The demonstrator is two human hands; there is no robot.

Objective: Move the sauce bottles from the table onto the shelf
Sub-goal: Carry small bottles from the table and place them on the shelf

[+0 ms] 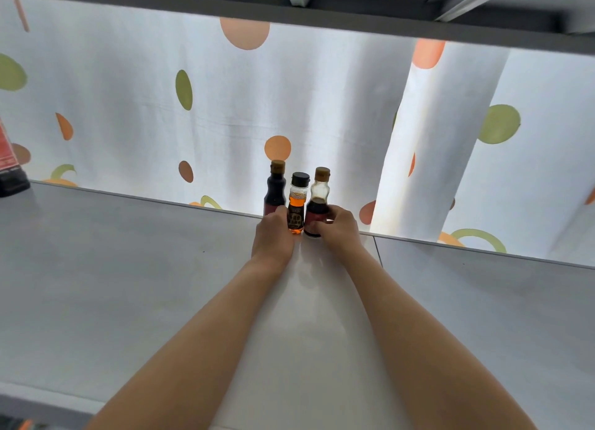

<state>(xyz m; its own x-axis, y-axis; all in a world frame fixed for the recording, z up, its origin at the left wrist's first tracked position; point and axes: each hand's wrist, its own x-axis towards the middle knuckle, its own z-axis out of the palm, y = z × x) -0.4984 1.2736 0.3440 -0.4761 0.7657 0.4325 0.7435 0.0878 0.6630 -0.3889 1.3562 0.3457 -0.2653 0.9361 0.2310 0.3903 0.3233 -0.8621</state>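
A grey shelf (128,268) fills the lower frame, backed by a spotted curtain (225,107). Three bottles (296,210) are stood together at its rear edge, centre frame. The left hand (273,233) is curled around the left one; the right hand (335,230) grips the right one.

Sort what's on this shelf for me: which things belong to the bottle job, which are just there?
Job:
- full dark sauce bottle, tan cap, held by left hand
- amber sauce bottle, black cap
- part-empty clear bottle, tan cap, held by right hand
- grey shelf board

Just there:
- spotted white curtain
- red-and-black object, far left
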